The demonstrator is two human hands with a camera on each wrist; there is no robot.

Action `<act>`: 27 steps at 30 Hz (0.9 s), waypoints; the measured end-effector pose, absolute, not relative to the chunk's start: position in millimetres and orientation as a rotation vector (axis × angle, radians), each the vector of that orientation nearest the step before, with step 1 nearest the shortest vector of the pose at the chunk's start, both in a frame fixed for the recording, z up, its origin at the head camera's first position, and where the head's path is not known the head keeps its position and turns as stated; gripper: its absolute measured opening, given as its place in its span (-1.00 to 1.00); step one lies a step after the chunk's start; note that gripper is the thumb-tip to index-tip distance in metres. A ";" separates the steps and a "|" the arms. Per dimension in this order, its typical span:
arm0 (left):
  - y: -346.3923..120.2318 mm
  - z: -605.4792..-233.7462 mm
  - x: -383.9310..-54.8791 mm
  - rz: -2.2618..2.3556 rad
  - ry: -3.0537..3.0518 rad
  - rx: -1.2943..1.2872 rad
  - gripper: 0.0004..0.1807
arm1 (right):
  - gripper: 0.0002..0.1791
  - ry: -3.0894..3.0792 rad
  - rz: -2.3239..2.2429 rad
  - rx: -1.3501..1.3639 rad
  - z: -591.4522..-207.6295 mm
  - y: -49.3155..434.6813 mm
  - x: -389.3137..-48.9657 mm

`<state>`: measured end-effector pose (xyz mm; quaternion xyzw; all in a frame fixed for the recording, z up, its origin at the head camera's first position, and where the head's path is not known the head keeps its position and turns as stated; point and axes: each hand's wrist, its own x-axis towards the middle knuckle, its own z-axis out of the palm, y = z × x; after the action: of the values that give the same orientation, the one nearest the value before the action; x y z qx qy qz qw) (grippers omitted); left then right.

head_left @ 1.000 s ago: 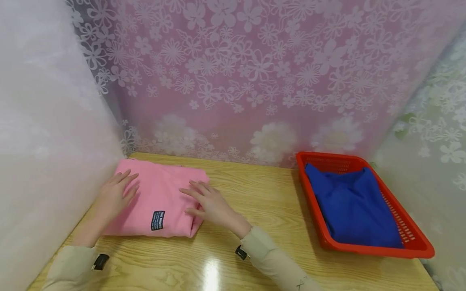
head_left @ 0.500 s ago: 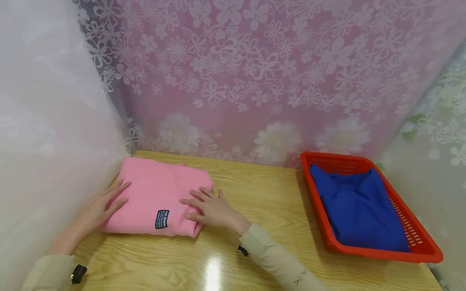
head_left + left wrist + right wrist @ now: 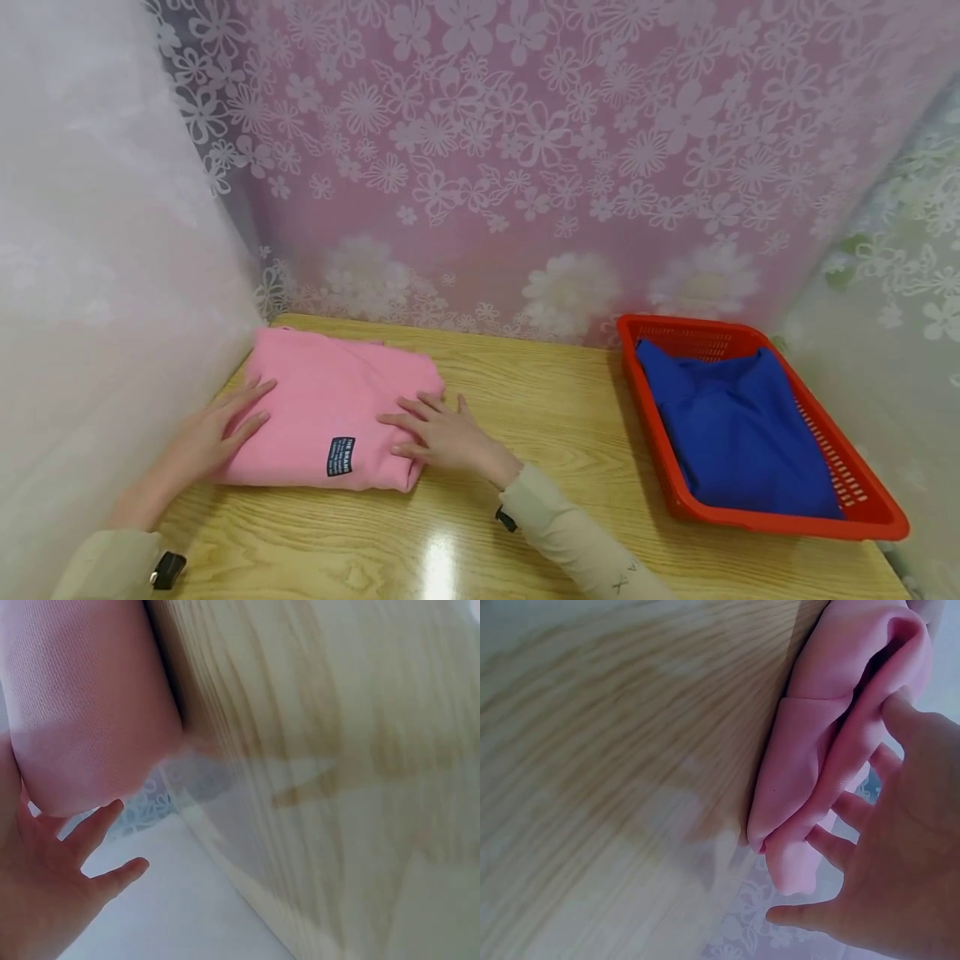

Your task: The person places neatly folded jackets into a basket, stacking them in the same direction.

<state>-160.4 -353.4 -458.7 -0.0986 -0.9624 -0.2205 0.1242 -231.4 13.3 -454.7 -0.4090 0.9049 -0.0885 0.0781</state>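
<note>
A folded pink garment [image 3: 322,400] with a dark printed label [image 3: 340,457] lies flat on the left part of the table. My left hand [image 3: 202,437] rests at its left edge, index finger and thumb spread over the cloth. At the opposite edge, my right hand [image 3: 446,433] touches the top with spread, fairly straight fingers. In the right wrist view the stacked fold layers of the pink garment [image 3: 810,750] show along that side, beside my palm. The left wrist view shows its rounded folded edge [image 3: 90,697] next to my fingers.
A red plastic basket [image 3: 780,523] stands on the right of the wooden table [image 3: 525,383], with a folded blue garment [image 3: 738,433] inside. A flowered pink curtain [image 3: 480,167] hangs behind, and a white sheet [image 3: 112,275] borders the left.
My left hand has shifted down and outward from the pink garment's top to its left edge. My right hand stays at the right edge, barely moved. The basket is unchanged.
</note>
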 end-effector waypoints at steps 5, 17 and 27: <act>-340.3 -458.4 -161.9 -0.594 -2.819 -0.302 -0.39 | -0.39 2.702 -0.261 -1.198 -454.5 26.3 -229.3; -298.8 -454.5 -168.2 -0.537 -2.824 -0.367 -0.40 | -0.38 2.679 -0.338 -1.149 -455.2 69.0 -227.7; -261.9 -456.6 -177.6 -0.557 -2.818 -0.423 -0.38 | -0.37 2.693 -0.431 -1.102 -461.1 112.6 -229.1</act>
<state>-177.6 -261.9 -456.6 -0.1448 -0.9636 -0.1906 0.1187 -229.1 112.6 -461.1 -0.3726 0.9110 -0.1459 0.0998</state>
